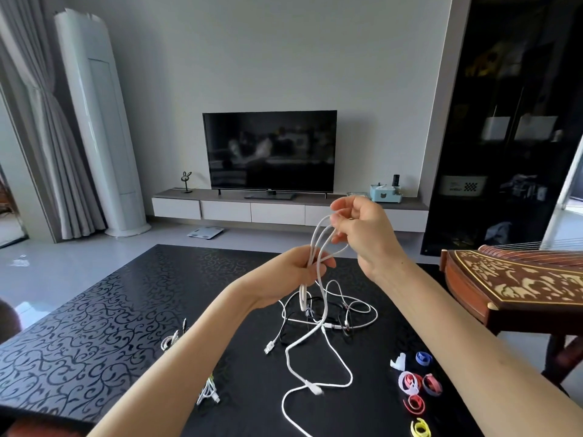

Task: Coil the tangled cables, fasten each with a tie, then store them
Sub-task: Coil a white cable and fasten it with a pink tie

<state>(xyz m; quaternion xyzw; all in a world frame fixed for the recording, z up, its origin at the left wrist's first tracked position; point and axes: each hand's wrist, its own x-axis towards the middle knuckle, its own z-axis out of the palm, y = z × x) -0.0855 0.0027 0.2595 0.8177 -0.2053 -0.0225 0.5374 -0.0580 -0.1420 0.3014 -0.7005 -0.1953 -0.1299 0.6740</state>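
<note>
Where the person's arms reach out over the black patterned table [94, 310], both hands are raised a little above it with a white cable [303, 337] strung between them; the left hand [293, 272] has its fingers curled round several gathered strands of that cable, gripping them as a loose bundle; the right hand [366, 228], higher and just beyond, pinches the top of the loops between thumb and fingertips, the other fingers bent in close; from the left hand the cable drops down to the tabletop and trails toward the near edge, one plug lying on the surface along the way; under the hands sits the tangle of cables [328, 324], thin white leads and dark ones crossed over one another, still unsorted on the table; to the left of it, near the left forearm, lie two small bundles [208, 392] that look already coiled, though the detail is too fine to be sure how they are fastened; on the right side of the table, near the right forearm, a cluster of coloured ties [410, 381] lies curled up, in blue, white, pink, red and yellow; a carved wooden zither [520, 279] stands just beside the table on the right; across the room a dark television [269, 149] rests on a low cabinet, with a tall white air conditioner [97, 121] standing in the left corner.
</note>
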